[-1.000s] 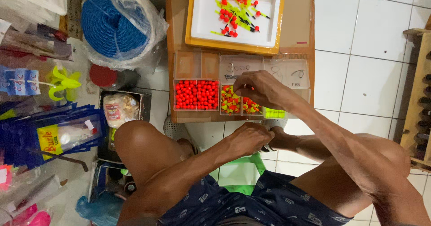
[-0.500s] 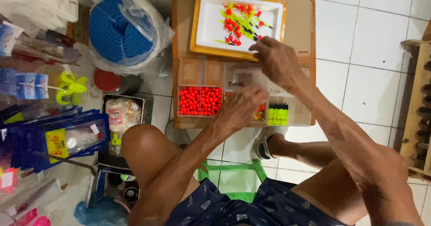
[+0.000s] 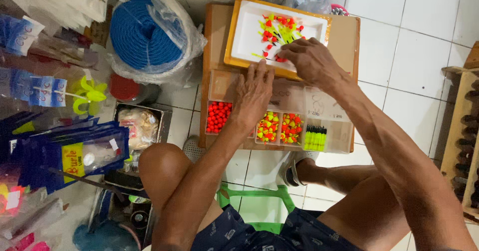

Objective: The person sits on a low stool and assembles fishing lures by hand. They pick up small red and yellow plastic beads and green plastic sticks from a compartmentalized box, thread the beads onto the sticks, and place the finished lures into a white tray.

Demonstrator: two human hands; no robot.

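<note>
The fingers (image 3: 294, 49) of the right hand (image 3: 309, 60) curl down onto the small floats (image 3: 277, 31) scattered on the white tray (image 3: 244, 36); whether they pinch a piece I cannot tell, since the fingertips hide it. The left hand (image 3: 254, 96) lies flat, fingers spread and holding nothing, across the clear divided box (image 3: 329, 106), its fingertips reaching the tray's yellow rim.

Counted: 2 hands, 1 tray, 1 divided box. In the box 4 filled compartments show: 1 of red beads (image 3: 218, 116), 2 of mixed orange-and-yellow floats (image 3: 279, 127), 1 of neon-yellow sticks (image 3: 315, 137). The loose floats on the tray are too small and crowded to count.

Those loose floats lie just beside and under the right fingertips, mostly to their upper left. The red beads sit just left of the left wrist, the mixed floats just right of it.

Both tray and box rest on a wooden board (image 3: 347, 41). 1 coil of blue rope (image 3: 144, 31) in plastic stands to the left, well apart.
</note>
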